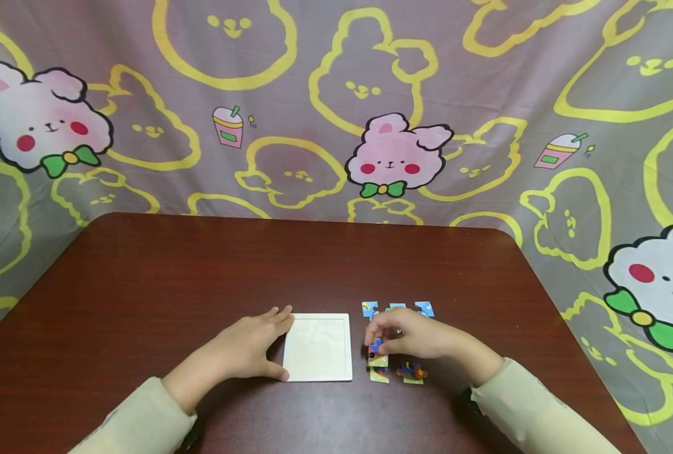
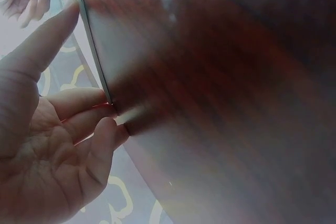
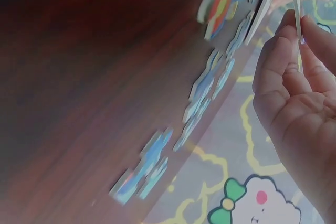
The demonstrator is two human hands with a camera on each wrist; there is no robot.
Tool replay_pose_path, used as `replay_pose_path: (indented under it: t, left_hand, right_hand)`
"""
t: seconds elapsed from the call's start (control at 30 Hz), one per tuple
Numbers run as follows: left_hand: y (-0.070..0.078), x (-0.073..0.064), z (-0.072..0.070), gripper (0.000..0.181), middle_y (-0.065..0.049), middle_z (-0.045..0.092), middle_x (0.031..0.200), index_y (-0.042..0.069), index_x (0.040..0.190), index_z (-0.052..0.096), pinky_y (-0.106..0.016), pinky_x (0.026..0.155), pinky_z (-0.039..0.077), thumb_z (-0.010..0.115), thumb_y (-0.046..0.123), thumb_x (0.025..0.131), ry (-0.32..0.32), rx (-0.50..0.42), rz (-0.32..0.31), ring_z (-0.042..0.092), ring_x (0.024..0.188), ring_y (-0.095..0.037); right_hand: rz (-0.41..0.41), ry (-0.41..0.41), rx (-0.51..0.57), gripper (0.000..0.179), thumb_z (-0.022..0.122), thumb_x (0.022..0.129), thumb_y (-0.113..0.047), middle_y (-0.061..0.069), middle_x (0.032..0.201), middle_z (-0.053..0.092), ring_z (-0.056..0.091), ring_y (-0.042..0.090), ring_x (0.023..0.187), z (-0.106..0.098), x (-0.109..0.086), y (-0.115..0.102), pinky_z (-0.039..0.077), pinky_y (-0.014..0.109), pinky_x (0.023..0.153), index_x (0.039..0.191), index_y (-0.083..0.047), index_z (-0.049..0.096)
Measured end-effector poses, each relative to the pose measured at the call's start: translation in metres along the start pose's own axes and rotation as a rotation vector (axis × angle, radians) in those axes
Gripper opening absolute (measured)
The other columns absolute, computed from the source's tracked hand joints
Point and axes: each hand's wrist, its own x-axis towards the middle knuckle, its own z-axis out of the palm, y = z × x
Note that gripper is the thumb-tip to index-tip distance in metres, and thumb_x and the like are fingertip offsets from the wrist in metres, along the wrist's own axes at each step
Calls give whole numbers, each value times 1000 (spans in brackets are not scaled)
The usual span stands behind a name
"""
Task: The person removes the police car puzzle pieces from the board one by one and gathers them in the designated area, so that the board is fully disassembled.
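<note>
A pale square puzzle tray (image 1: pixel 317 348) with a raised rim lies flat on the table, its inside bare. My left hand (image 1: pixel 249 347) spreads along the tray's left side, thumb at the near corner and fingertips at the far one. In the left wrist view, the thumb and fingers of that left hand (image 2: pixel 58 135) touch the tray's thin edge. To the right of the tray, my right hand (image 1: pixel 418 334) pinches a jigsaw piece (image 1: pixel 375 347) between thumb and fingers. The right wrist view shows this jigsaw piece (image 3: pixel 297 11) edge-on, raised above the table.
Several loose jigsaw pieces (image 1: pixel 413 372) lie right of the tray, partly hidden under my right hand. More sky-blue pieces (image 1: pixel 425 309) lie at the far side of this group. A patterned cloth (image 1: pixel 297 113) hangs behind the dark wooden table (image 1: pixel 200 271).
</note>
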Motion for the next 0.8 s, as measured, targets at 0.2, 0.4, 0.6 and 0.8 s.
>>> replay_pose_path:
  t: [0.2,0.4,0.6,0.8]
  left_hand:
    - [0,1,1,96,-15,35,160,1,148,44,-57,112,38,85,46,74,1,3,-1,36,147,-35]
    - [0,1,2,96,-15,35,160,1,148,44,-58,112,37,85,46,74,4,-1,-3,36,147,-35]
    - [-1,1,2,96,-15,35,159,1,148,44,-57,112,38,85,46,73,14,0,2,37,146,-35]
    - [-1,1,2,96,-15,36,159,1,147,45,-57,111,38,85,46,73,18,1,11,37,146,-36]
  right_hand:
    - [14,24,-12,10,69,91,-5,3,93,70,59,4,81,-4,-14,4,54,25,76,100,-9,69]
    - [30,56,-1,9,69,92,-7,2,94,70,59,5,80,-8,-28,4,53,24,74,101,-7,69]
    - [19,92,23,10,69,92,-10,6,95,70,60,6,79,-11,-41,6,53,24,74,101,-6,69]
    - [-16,119,28,9,68,93,-10,10,97,71,61,8,83,-15,-53,10,54,26,74,102,-7,69]
